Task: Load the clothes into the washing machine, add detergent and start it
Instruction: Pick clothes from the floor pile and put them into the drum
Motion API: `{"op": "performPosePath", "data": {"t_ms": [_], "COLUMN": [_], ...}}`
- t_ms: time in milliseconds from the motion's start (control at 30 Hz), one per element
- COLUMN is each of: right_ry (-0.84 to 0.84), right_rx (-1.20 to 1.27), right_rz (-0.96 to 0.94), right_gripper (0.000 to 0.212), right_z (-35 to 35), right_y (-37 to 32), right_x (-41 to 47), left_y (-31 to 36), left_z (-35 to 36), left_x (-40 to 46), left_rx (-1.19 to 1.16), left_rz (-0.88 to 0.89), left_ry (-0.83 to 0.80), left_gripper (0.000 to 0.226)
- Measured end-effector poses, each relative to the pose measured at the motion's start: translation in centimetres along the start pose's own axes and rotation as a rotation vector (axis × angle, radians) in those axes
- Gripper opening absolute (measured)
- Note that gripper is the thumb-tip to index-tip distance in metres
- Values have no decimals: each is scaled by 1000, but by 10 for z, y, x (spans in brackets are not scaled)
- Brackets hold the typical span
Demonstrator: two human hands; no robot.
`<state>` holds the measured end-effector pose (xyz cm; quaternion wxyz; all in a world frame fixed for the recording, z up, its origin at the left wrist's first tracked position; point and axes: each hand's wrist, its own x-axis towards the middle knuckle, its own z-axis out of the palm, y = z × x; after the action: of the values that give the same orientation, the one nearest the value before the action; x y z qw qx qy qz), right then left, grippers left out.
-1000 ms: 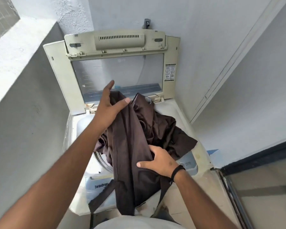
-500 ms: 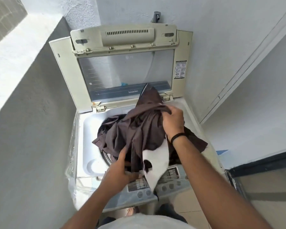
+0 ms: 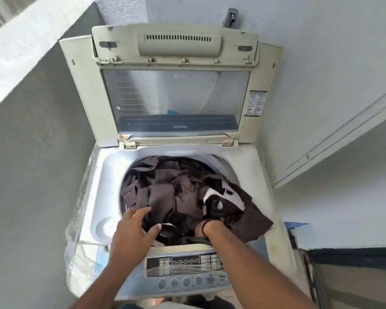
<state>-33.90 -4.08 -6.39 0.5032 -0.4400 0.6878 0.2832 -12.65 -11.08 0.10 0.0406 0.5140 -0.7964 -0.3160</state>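
Top-loading washing machine (image 3: 263,175), cream plastic casing, with its lid (image 3: 174,85) raised upright against the white wall (image 3: 321,52); the lid has a clear window panel and a slotted vent strip near its top edge. The round drum opening is filled with dark brown clothes (image 3: 178,195), soft and crumpled; one piece carries a white patch, and a corner of fabric drapes over the rim at the right. Left hand (image 3: 132,230): fingers spread and fairly straight, resting on the clothes at the near left of the opening. Right hand (image 3: 210,226): pushed into the clothes up to the wrist, where a dark band sits; whether its fingers grip cannot be told. Control panel (image 3: 185,268), grey-blue with a row of round buttons, lies along the near edge. A rough grey plastered wall (image 3: 31,163) stands at the left.
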Motion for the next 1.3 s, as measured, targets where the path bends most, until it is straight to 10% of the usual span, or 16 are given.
{"op": "performPosePath", "data": {"t_ms": [333, 600, 700, 867, 1100, 1200, 1300], "right_ry": [231, 1023, 748, 538, 1172, 816, 461], "right_rx": [351, 353, 266, 53, 1089, 989, 617], "right_rz": [-302, 55, 141, -20, -210, -399, -365], "right_gripper": [49, 65, 94, 48, 43, 94, 97], "right_z": [-27, -33, -26, -16, -91, -101, -75], "right_y": [15, 74, 85, 61, 27, 5, -11], "right_x": [-57, -96, -90, -46, 1, 24, 64], "left_y": [14, 4, -5, -11, -3, 0, 1], "left_z": [49, 91, 89, 90, 86, 84, 81], "left_x": [91, 121, 116, 126, 137, 140, 140], "left_rx": [220, 289, 322, 293, 177, 136, 197], "left_rz": [-71, -24, -3, -6, -38, -65, -76], "left_ry": [-313, -818, -832, -656, -206, -61, -16], "left_gripper": [87, 92, 95, 50, 78, 78, 84]}}
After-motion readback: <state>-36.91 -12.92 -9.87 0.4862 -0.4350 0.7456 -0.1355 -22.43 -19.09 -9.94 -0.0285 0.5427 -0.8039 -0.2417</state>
